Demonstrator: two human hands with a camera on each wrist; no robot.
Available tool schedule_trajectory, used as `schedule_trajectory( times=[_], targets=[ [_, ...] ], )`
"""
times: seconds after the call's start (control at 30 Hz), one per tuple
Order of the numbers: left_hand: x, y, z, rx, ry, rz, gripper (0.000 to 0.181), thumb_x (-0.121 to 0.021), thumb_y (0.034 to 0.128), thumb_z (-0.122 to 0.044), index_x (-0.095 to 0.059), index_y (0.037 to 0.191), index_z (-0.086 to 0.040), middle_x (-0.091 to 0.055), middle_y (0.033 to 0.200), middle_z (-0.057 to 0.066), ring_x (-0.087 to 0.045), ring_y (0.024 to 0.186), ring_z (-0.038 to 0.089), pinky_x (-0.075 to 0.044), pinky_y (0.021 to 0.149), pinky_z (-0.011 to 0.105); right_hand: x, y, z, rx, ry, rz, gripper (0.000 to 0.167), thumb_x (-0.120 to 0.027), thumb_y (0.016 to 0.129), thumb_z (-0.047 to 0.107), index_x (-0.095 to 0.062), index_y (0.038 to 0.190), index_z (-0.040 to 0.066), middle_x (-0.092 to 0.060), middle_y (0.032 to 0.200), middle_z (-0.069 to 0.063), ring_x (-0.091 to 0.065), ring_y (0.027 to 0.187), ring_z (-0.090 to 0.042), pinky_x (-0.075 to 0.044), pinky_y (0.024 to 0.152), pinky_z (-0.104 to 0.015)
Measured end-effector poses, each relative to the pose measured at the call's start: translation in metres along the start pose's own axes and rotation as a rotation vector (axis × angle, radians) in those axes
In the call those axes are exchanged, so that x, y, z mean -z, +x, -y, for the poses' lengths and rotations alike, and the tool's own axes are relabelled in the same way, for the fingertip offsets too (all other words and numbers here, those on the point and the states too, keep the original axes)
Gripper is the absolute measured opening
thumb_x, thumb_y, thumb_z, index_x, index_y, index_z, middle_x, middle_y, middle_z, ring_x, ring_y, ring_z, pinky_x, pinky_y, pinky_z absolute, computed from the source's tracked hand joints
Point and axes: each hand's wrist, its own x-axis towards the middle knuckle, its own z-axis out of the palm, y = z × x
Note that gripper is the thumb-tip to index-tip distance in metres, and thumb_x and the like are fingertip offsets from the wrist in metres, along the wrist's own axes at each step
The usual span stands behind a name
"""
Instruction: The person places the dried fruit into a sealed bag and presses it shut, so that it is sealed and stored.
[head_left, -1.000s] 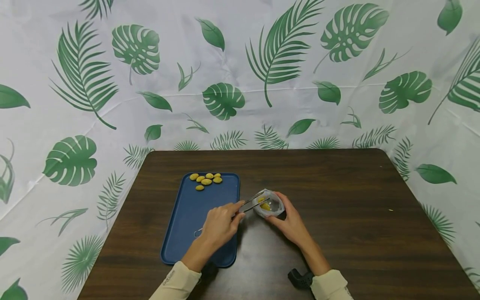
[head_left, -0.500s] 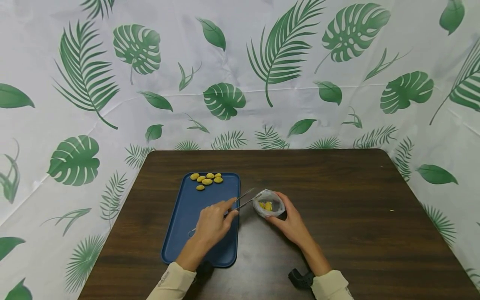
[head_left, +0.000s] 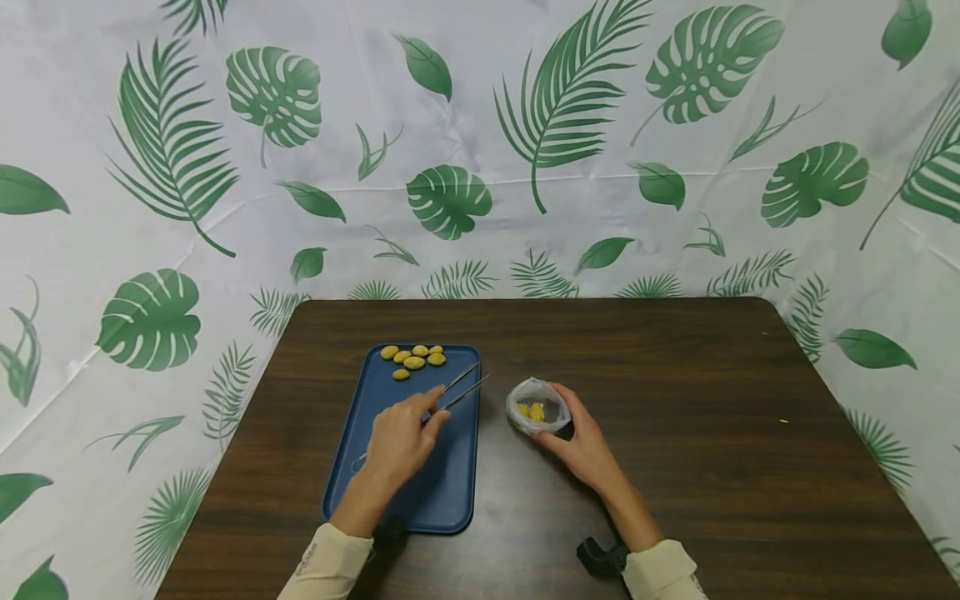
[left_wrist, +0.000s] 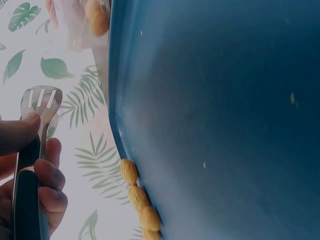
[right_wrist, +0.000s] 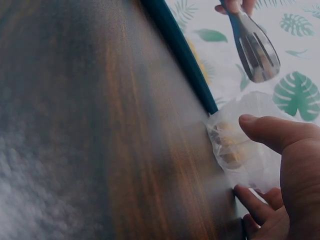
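Observation:
My left hand [head_left: 393,442] grips a pair of metal tongs [left_wrist: 42,102] with slotted heads and dark handles. It hovers over the blue tray [head_left: 450,487], and the tongs' arms stand apart with nothing between them. Several yellow-brown oval pieces [head_left: 413,363] lie at the tray's far left end. On the table right of the tray, my right hand [head_left: 588,450] holds a clear plastic bag [right_wrist: 260,155] from its right side, thumb and fingers round it. Its mouth is spread wide, and a few yellow pieces [head_left: 536,412] show inside.
The dark wooden table [head_left: 675,400] extends to the right of the bag, with a tiny pale scrap [head_left: 783,421] on it. Small crumbs [left_wrist: 293,98] dot the tray. A leaf-print cloth [head_left: 480,125] hangs behind the table.
The tongs have left the mouth of the bag, and my left hand has drawn them leftward over the tray. My right hand and the bag stay in place.

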Motion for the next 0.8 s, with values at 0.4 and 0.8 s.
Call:
schedule_trajectory(
  times=[0.4, 0.8],
  targets=[
    [0.013, 0.0, 0.015, 0.07, 0.034, -0.022, 0.041, -0.075, 0.0953, -0.026, -0.071, 0.132, -0.01, -0.075, 0.088, 0.003, -0.037, 0.05, 0.007, -0.031, 0.05, 0.025, 0.001, 0.001, 0.002, 0.003, 0.009, 0.011, 0.08, -0.085, 0.086, 0.023, -0.043, 0.154, 0.021, -0.054, 0.15, -0.011, -0.052, 0.137, -0.035, -0.038, 0.111, -0.061],
    [0.016, 0.0, 0.029, 0.127, 0.071, -0.025, 0.041, -0.077, 0.0943, -0.023, -0.071, 0.131, -0.007, -0.076, 0.089, 0.008, -0.044, 0.054, 0.013, -0.036, 0.051, 0.03, 0.0, 0.0, 0.0, 0.006, 0.0, 0.012, 0.079, -0.085, 0.086, 0.023, -0.043, 0.154, 0.021, -0.055, 0.149, -0.011, -0.053, 0.136, -0.035, -0.039, 0.11, -0.061]
  ],
)
